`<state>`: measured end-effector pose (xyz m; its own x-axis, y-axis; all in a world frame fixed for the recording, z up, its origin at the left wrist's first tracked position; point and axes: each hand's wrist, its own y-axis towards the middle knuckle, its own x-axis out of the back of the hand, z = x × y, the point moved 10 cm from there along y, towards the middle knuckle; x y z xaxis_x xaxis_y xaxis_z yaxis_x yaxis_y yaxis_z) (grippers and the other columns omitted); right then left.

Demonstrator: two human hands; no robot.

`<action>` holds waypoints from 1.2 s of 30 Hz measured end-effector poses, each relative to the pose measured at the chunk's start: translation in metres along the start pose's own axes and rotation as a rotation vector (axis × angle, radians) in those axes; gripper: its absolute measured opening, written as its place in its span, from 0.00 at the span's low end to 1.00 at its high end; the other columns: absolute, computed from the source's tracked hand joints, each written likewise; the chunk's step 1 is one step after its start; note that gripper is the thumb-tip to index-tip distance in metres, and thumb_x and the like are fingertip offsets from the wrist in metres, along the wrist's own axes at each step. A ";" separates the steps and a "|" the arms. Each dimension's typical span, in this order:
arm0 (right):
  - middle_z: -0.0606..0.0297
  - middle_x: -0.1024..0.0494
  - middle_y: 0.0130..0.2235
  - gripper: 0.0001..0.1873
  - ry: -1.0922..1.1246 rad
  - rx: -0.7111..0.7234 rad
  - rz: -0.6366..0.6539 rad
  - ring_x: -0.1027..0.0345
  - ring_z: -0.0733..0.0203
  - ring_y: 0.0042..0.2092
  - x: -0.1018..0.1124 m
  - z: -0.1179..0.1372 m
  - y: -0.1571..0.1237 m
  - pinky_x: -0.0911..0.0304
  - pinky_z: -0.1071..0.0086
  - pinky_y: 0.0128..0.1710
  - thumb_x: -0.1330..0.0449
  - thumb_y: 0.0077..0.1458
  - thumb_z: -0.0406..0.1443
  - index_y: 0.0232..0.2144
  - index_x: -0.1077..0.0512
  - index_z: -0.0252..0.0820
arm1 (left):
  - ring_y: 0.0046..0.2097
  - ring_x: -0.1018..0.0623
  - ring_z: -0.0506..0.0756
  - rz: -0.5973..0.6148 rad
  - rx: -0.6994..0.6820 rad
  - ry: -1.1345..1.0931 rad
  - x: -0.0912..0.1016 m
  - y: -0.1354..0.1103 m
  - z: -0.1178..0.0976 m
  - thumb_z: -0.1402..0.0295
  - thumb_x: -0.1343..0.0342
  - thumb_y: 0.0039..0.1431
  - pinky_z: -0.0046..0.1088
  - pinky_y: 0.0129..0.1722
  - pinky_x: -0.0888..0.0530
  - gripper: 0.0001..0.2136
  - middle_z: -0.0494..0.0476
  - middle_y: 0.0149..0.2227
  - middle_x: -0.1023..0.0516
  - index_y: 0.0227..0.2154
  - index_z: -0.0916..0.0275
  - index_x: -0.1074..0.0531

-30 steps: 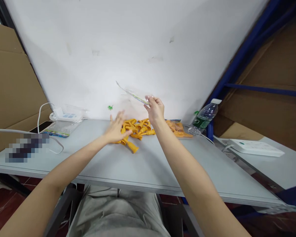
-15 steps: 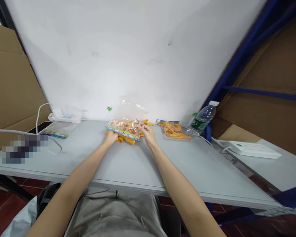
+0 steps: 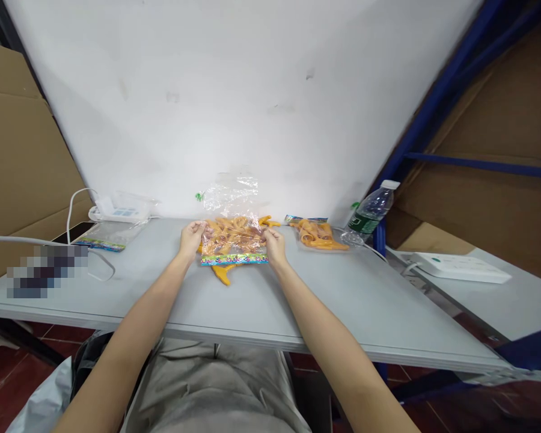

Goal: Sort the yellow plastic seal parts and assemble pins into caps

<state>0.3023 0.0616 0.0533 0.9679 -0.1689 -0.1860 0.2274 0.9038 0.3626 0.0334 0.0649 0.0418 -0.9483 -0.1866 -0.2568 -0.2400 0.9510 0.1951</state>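
A clear plastic bag (image 3: 232, 198) with a colourful printed strip along its near edge is stretched between my two hands. My left hand (image 3: 190, 238) pinches its left side, and my right hand (image 3: 275, 244) pinches the right side. Through the film I see several orange plastic pieces; whether they lie inside or under the bag, I cannot tell. One orange piece (image 3: 223, 275) sticks out below the strip onto the table, and another orange piece (image 3: 268, 222) shows beyond the bag near the wall.
To the right lies a filled bag of orange pieces (image 3: 315, 234), beside a water bottle (image 3: 374, 210). At the left are a flat clear bag (image 3: 112, 233), a white power strip (image 3: 126, 213) and cables. A white wall (image 3: 252, 90) backs the grey table (image 3: 333, 300).
My left hand has come out from under the bag and moved up to its left edge. The bag is now spread flatter and squarer, its strip turned level.
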 end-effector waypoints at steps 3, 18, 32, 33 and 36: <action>0.67 0.28 0.22 0.14 0.163 -0.112 0.069 0.33 0.59 0.32 -0.010 -0.010 0.000 0.38 0.68 0.30 0.40 0.39 0.42 0.12 0.39 0.45 | 0.18 0.28 0.49 -0.033 -0.033 0.039 0.003 0.000 -0.004 0.54 0.40 0.53 0.23 0.20 0.33 0.16 0.48 0.20 0.27 0.30 0.63 0.31; 0.73 0.29 0.21 0.12 0.307 -0.295 -0.071 0.36 0.67 0.24 -0.006 -0.033 -0.004 0.38 0.72 0.22 0.31 0.40 0.39 0.22 0.31 0.43 | 0.20 0.36 0.47 -0.020 -0.171 0.265 -0.003 -0.007 -0.012 0.55 0.46 0.59 0.21 0.20 0.41 0.15 0.45 0.18 0.35 0.26 0.62 0.32; 0.81 0.42 0.15 0.22 0.072 -0.058 -0.149 0.51 0.70 0.17 0.006 -0.012 -0.003 0.51 0.73 0.17 0.33 0.43 0.51 0.26 0.42 0.48 | 0.14 0.40 0.44 0.039 -0.110 0.204 -0.010 -0.009 -0.006 0.56 0.44 0.58 0.19 0.14 0.43 0.14 0.44 0.18 0.33 0.39 0.63 0.30; 0.81 0.43 0.15 0.23 0.081 -0.064 -0.162 0.52 0.70 0.16 0.008 -0.012 -0.002 0.52 0.72 0.17 0.33 0.42 0.51 0.27 0.42 0.48 | 0.16 0.36 0.44 0.065 -0.113 0.175 -0.013 -0.010 -0.007 0.57 0.41 0.56 0.18 0.15 0.39 0.18 0.47 0.23 0.27 0.45 0.62 0.31; 0.82 0.44 0.15 0.23 0.098 -0.089 -0.164 0.52 0.69 0.16 0.012 -0.014 0.000 0.51 0.72 0.18 0.33 0.41 0.51 0.28 0.41 0.49 | 0.27 0.24 0.45 0.182 -0.106 0.099 -0.026 -0.017 -0.011 0.60 0.36 0.50 0.18 0.22 0.30 0.33 0.58 0.47 0.24 0.60 0.55 0.40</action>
<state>0.3123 0.0652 0.0382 0.9025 -0.2816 -0.3258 0.3669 0.8990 0.2391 0.0601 0.0513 0.0554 -0.9924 -0.0422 -0.1155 -0.0783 0.9409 0.3294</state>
